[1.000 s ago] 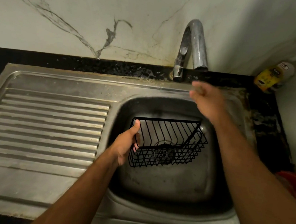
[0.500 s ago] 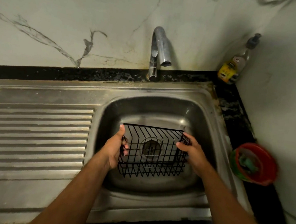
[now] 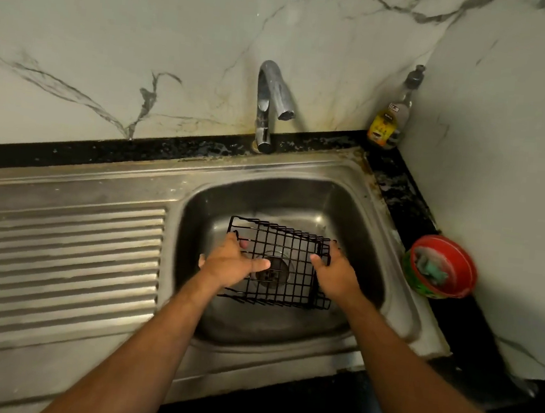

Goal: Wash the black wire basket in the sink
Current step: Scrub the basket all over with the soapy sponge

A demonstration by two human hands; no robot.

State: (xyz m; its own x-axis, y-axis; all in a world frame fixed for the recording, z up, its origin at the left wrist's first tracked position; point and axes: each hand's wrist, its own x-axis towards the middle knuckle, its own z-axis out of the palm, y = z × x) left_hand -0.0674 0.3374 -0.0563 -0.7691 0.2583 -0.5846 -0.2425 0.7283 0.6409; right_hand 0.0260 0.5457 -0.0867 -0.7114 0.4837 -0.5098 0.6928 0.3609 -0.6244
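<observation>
Black wire runs under curled fingers (image 3: 239, 241) on the left hand (image 3: 230, 264), which grips the wire basket (image 3: 286, 274) at its left end; the right hand (image 3: 336, 274) clasps the right end, thumb laid across the mesh. Held from both ends, the basket hangs level inside the steel sink (image 3: 341, 206) above the drain (image 3: 273, 269), likely so water from the tap (image 3: 272, 103) could reach it. It carries nothing. On the counter, a red bowl (image 3: 442, 266) holds a greenish scrubber, and a soap bottle (image 3: 391, 118) stands in the corner
</observation>
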